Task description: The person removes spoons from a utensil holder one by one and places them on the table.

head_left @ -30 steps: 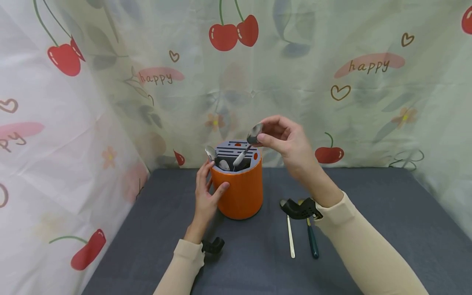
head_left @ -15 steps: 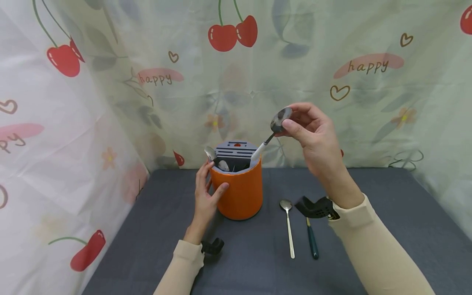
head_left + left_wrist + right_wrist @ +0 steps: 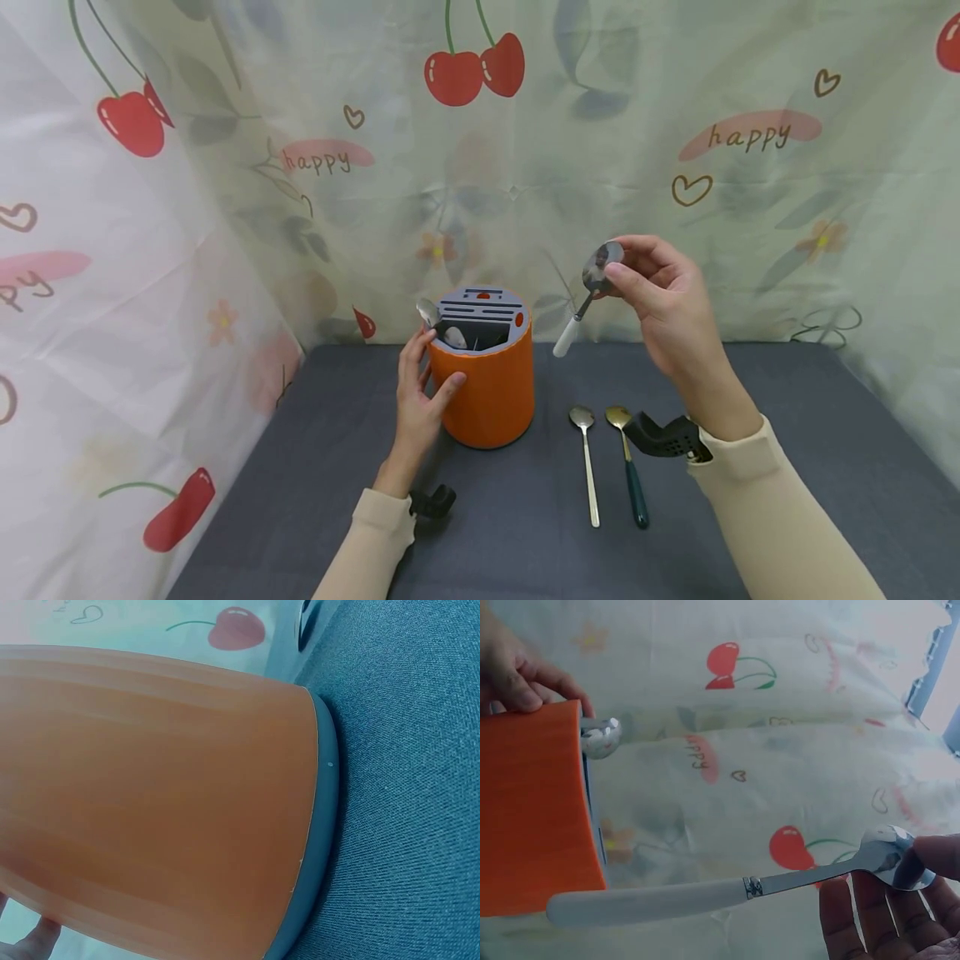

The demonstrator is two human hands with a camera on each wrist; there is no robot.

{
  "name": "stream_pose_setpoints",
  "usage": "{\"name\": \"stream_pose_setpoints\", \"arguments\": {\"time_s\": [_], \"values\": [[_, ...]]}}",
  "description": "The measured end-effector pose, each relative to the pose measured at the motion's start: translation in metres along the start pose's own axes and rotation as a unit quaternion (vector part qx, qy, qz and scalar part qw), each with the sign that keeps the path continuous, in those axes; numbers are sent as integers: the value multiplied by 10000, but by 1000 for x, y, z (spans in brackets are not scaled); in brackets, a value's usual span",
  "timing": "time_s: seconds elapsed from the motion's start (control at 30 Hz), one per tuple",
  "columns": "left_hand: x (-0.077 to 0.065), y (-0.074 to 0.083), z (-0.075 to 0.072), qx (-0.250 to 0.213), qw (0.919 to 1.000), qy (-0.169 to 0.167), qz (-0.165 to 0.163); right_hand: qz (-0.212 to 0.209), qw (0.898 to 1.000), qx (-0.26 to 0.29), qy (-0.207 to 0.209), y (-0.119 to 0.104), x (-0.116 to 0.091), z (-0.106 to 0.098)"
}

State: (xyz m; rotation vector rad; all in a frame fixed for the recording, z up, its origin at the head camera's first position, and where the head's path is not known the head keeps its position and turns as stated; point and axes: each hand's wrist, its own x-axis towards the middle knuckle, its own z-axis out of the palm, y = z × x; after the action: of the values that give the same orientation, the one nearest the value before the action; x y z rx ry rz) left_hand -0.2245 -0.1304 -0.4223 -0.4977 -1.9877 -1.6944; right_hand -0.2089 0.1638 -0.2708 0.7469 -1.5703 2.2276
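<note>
In the head view my right hand (image 3: 670, 312) pinches a white-handled spoon (image 3: 587, 304) by its metal bowl, its handle slanting down to the left. The spoon hangs in the air to the right of an orange utensil holder (image 3: 486, 400) with a grey slotted top. My left hand (image 3: 422, 402) grips this holder from its left side, thumb across the front. Two spoon heads show at the holder's opening, a tilted one (image 3: 428, 311) close to my left fingers and another one (image 3: 454, 337) inside. The right wrist view shows the white handle (image 3: 652, 901) at full length.
A pale-handled spoon (image 3: 586, 458) and a gold spoon with a dark green handle (image 3: 630, 467) lie side by side on the dark grey tablecloth (image 3: 772, 467), right of the holder. Behind the table hangs a cherry-patterned curtain (image 3: 517, 150).
My right hand has lifted the white-handled spoon out of the holder's opening, then carried it right and somewhat down. The left hand and the holder stay put.
</note>
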Motion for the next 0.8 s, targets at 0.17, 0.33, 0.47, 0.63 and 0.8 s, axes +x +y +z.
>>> {"name": "stream_pose_setpoints", "arguments": {"time_s": [0.17,0.33,0.47,0.63,0.8], "values": [[0,-1,0,-9,10000,2,-14,171,9997,-68,136,6,-5,-10],[0,-1,0,-11,10000,-13,6,408,9990,-77,151,13,-11,-18],[0,-2,0,-14,10000,-23,15,577,9981,-165,106,21,-18,-27],[0,-2,1,-24,10000,-30,37,764,9964,-348,77,31,-28,-41],[-1,-2,1,-2,10000,-19,18,904,9950,-424,83,40,-35,-51]]}}
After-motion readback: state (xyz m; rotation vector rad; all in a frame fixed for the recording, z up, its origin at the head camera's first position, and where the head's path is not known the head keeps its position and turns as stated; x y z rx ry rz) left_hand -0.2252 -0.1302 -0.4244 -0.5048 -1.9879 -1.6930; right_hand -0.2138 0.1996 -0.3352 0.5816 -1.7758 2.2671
